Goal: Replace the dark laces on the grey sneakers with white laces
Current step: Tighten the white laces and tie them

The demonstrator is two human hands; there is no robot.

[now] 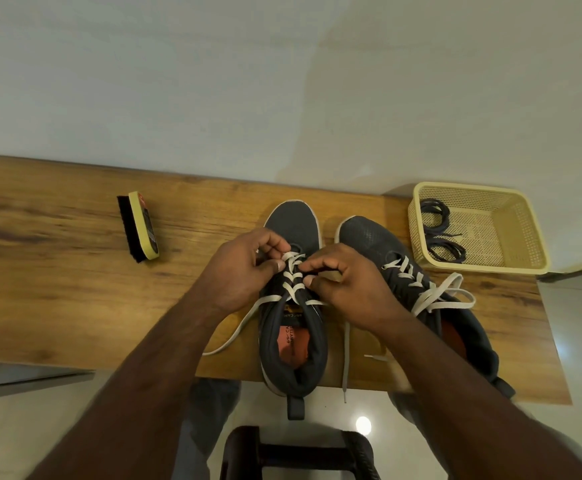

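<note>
Both hands are down on the left sneaker [294, 306], which is stood on the wooden table [57, 237] with its heel hung over the near edge. The white lace [291, 278] is pinched by the left hand [244, 268] at the upper crossings near the toe, thumb and fingers curled onto it; on the other side the same lacing is gripped by the curled fingers of the right hand [348, 282]. Several crossings are seen already threaded, and two loose tails are left trailing, one [234, 330] across the table to the left, one [346, 362] dangling off the front edge. Just beside it, the right sneaker [417, 289] appears fully laced in white, its ends lying in loose loops rather than a clear knot. The dark laces [438, 230] are coiled in the yellow basket [525, 237] at the far right; a shoe brush [140, 226] is parked well apart on the left. Risks from here: uneven tails could be produced if one side is tugged harder than the other; a flat lace could be twisted in a crossing if it is pulled through carelessly; the hanging tail could be snagged by a forearm, and the shoe, overhanging as it is, could be dragged off the table.
</note>
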